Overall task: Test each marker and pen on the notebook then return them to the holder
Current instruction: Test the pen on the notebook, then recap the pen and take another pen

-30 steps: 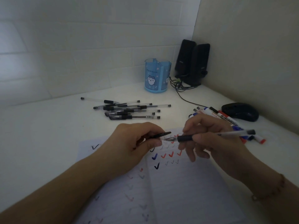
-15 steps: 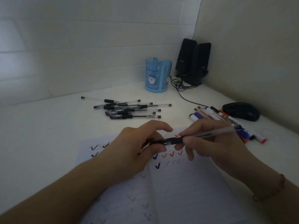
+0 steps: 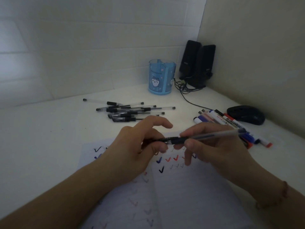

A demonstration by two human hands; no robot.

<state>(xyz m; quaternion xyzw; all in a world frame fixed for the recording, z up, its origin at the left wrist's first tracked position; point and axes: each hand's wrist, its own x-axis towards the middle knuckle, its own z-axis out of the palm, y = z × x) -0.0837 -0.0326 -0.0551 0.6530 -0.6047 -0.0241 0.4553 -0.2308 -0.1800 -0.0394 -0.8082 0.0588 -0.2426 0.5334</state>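
1. The notebook [image 3: 189, 195] runs off the lower edge, and both forearms cover part of its pages.
2. Several tick marks under the left hand [image 3: 137, 149] and right hand [image 3: 212, 149] are hidden; the faint ones lower on the left page are too dim to tell their colour.
3. The pen [image 3: 203, 137] has its cap end buried in the left hand's fingers, so whether the cap is fully seated cannot be told.
4. The markers [image 3: 231, 124] are partly covered by the right hand, and their labels are too small to read.
5. The holder [image 3: 161, 76] has print too blurred to read.
6. The pens [image 3: 130, 111] overlap in a heap, so their count is unclear.
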